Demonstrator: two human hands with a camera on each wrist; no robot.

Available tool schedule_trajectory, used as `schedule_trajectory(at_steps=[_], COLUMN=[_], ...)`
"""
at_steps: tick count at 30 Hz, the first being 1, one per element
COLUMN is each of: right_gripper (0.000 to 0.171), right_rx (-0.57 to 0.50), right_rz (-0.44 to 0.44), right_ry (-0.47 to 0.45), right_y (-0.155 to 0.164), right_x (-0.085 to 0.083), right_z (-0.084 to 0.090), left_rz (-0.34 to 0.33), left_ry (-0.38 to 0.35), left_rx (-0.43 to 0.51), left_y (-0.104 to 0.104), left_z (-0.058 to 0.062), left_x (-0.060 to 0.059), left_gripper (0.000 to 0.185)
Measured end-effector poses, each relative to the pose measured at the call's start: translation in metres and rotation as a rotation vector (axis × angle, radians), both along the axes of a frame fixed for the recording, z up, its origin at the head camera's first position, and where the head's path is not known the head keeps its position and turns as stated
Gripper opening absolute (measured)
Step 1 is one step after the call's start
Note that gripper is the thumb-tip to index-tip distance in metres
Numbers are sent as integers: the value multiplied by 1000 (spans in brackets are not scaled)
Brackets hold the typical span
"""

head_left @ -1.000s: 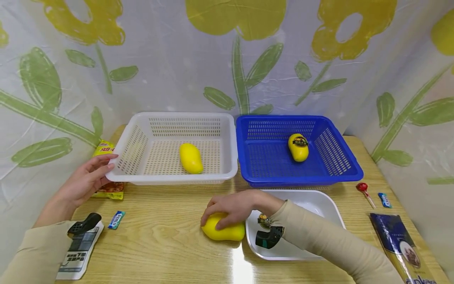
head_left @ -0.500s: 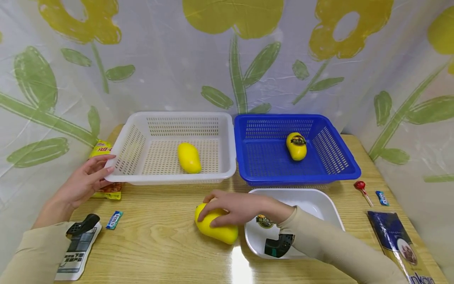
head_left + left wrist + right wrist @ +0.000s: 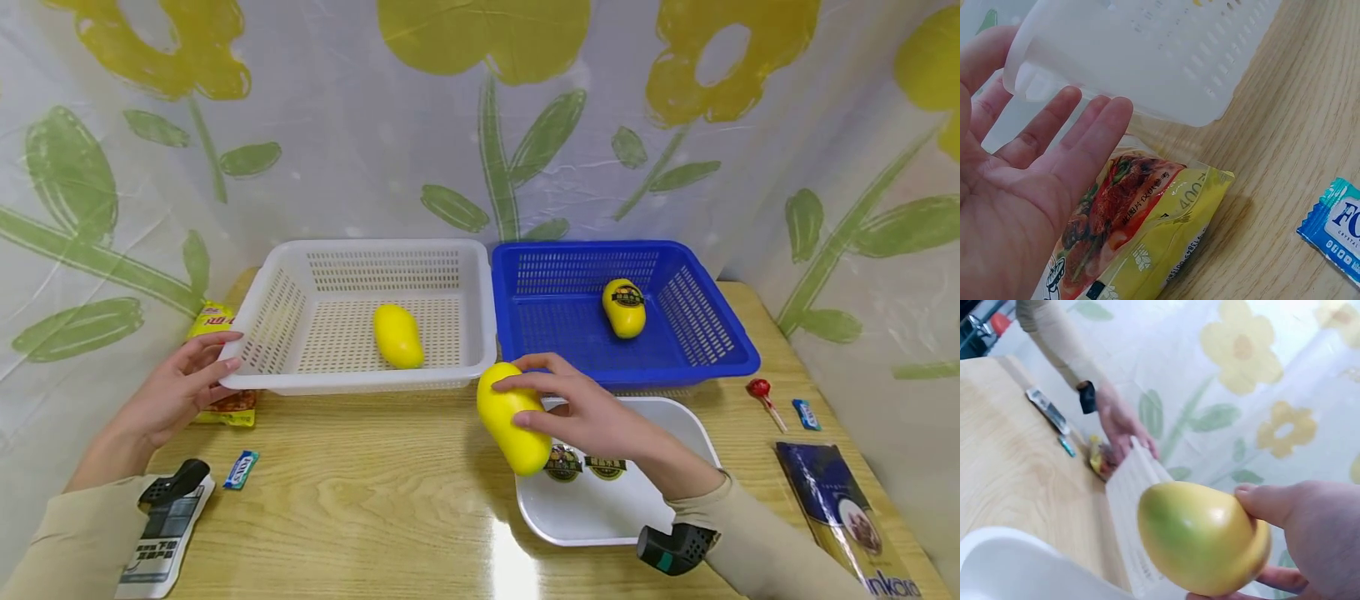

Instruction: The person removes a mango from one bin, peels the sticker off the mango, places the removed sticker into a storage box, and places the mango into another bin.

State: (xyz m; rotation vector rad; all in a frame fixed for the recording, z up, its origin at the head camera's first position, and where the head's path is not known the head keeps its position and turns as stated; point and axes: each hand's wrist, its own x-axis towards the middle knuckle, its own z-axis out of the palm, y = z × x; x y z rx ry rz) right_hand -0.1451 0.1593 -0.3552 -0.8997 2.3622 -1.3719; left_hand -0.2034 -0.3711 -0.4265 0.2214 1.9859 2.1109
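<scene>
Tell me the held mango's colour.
The mango is yellow, tinged green; the right wrist view shows it best.

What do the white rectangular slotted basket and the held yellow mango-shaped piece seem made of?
White rectangular slotted basket: likely plastic, satin finish; the moulded rim and regular slots suggest it.
Held yellow mango-shaped piece: smooth and glossy, with highlights in the right wrist view; possibly plastic or foam, though real fruit isn't ruled out.

downward head and nearer wrist views share white basket (image 3: pixel 360 382)

Right fingers (image 3: pixel 536 381) curled; left fingers (image 3: pixel 1100 132) loosely extended.
</scene>
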Motion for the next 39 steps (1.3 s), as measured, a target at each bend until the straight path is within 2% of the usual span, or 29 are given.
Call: schedule_trajectory(at_steps=[5, 8, 13, 21, 29, 34, 39], right_gripper=[36, 35, 37, 40, 38, 37, 36], right_rx=[-6, -3, -16, -31, 101, 166, 260], right_rz=[-142, -197, -247, -247, -187, -148, -130], right_ry=[51, 85, 85, 43, 190, 121, 91], right_y=[13, 17, 18, -3, -58, -85, -108], right_x=[-2, -8, -25, -73, -131, -156, -168], right_z=[1, 3, 10, 17, 29, 22, 10], left_rz=[9, 16, 32, 38, 15, 12, 8], left_ry=[12, 18, 12, 8, 14, 13, 19], left_rx=[14, 11, -5, -17, -6, -23, -39], left_y=[-3, -5, -6, -7, -4, -1, 0], left_z=[-2, -4, -5, -5, -3, -4, -3], left_x=[3, 5, 5, 6, 5, 2, 0], left_gripper=[37, 38, 39, 39, 39, 41, 41])
